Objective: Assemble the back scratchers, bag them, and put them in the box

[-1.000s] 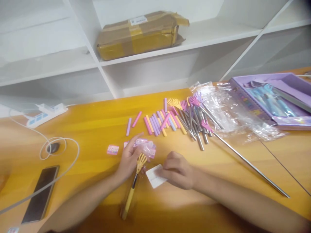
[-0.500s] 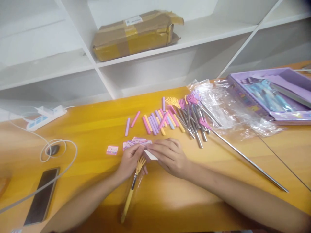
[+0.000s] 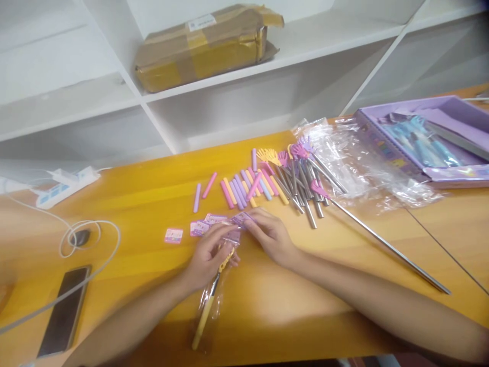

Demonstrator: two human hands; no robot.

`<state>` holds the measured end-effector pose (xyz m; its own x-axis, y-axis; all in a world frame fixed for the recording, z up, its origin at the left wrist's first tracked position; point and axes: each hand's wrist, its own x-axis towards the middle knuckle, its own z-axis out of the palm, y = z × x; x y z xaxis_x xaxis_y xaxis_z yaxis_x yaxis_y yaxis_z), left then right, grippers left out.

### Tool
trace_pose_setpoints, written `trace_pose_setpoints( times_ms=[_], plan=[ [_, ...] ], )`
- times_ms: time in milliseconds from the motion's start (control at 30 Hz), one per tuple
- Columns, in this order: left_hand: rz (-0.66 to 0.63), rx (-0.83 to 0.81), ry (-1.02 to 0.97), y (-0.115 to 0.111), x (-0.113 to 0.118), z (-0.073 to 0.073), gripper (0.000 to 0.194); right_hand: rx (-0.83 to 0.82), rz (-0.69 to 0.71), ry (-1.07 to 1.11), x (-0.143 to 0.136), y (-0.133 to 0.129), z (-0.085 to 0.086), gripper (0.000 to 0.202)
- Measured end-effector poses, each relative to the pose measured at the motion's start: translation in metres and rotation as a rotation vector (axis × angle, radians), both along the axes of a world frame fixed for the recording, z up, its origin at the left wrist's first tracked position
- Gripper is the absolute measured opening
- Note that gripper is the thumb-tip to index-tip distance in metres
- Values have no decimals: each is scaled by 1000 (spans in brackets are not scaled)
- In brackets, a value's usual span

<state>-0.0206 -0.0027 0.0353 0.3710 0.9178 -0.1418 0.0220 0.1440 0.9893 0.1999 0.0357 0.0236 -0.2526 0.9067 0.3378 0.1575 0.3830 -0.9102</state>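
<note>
My left hand [image 3: 206,259] is closed around the top of a clear plastic bag [image 3: 219,305]. Inside the bag lies a yellow back scratcher [image 3: 204,318], its hand-shaped head up by my fingers and its handle pointing toward me. Between the fingertips of my right hand [image 3: 273,238] is a small printed card [image 3: 240,218], close above the bag's upper end. Just beyond my left hand lie several similar cards [image 3: 199,228], partly covered by my fingers. One loose card [image 3: 173,235] rests apart to the left.
Several coloured handle tubes [image 3: 239,193] lie beyond my hands, beside a pile of metal-rod back scratchers [image 3: 305,178]. One extended scratcher [image 3: 389,245] stretches to the right. Clear bags [image 3: 344,148] and a purple box [image 3: 397,153] are behind. A phone [image 3: 64,311], cable and power strip [image 3: 68,187] occupy the left.
My right hand has turned the card, so its printed side shows instead of the white one. The bag around the yellow back scratcher now shows more plainly. The view has shifted slightly.
</note>
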Motion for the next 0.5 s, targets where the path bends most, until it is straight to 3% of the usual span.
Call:
trace_pose_setpoints(
  times_ms=[233, 500],
  plan=[
    [-103, -176, -65, -3, -3, 7, 70, -34, -14, 60, 3, 1, -2, 31],
    [-128, -48, -146, 2, -3, 3, 47, 117, 68, -41, 5, -2, 0, 26]
  ],
)
